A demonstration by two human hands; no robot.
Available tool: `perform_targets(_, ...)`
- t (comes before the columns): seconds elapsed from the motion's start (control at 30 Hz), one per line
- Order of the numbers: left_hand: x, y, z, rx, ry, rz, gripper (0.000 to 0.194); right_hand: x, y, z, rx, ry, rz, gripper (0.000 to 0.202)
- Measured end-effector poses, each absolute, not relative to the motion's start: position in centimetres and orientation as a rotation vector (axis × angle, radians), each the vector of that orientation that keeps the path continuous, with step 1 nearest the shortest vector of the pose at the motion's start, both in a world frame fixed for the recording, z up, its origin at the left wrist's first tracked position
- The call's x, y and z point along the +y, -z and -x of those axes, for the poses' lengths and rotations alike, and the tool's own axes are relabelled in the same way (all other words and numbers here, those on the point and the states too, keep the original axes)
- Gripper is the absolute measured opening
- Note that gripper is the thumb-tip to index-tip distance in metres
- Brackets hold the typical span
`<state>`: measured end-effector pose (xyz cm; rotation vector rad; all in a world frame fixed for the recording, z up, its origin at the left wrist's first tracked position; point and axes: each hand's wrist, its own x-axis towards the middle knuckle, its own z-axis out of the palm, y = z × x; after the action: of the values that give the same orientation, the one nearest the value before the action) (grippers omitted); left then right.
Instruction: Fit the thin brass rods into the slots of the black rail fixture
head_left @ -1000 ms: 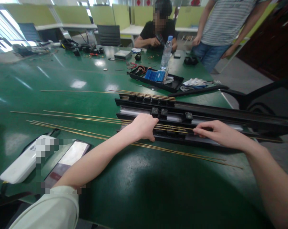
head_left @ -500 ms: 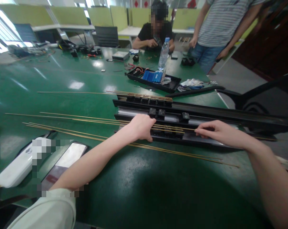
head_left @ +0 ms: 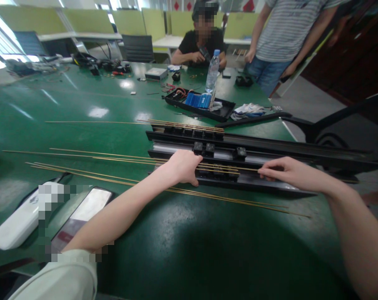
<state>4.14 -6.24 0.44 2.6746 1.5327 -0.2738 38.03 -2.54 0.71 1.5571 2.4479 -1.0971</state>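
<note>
My right hand (head_left: 278, 170) pinches the end of a thin brass rod (head_left: 251, 169) above the nearest black channel rail (head_left: 260, 183). My left hand (head_left: 184, 166) is closed over the left part of that same rail, thumb at its near edge and fingers toward the far side; its palm hides what lies beneath. Several brass rods (head_left: 129, 159) run under or past this hand, over small black blocks (head_left: 218, 171) seated in the rail. Closer to me, more loose brass rods (head_left: 226, 198) lie on the green table (head_left: 189, 246).
Behind are further black rails (head_left: 270, 143) with blocks and rods. Beyond them sit a black tray (head_left: 220, 113) with a blue finned part (head_left: 197, 100), a water bottle (head_left: 212, 71) and gloves (head_left: 248, 110). A white case (head_left: 16, 221) and a phone-like slab (head_left: 91, 204) lie left. Two people are across the table.
The whole view has shifted slightly left. Both hands keep nearly the same grip and place on the rail and rod. The seated person's head has lifted a little.
</note>
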Motion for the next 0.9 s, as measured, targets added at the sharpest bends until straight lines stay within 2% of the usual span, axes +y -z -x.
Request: perform_targets(0.9, -6.3, -0.5, -4.0, 1.532, 0.263, -2.667, 0.063, -2.2, -0.6, -42.4, 2.316, 1.04, -1.689, 0.049)
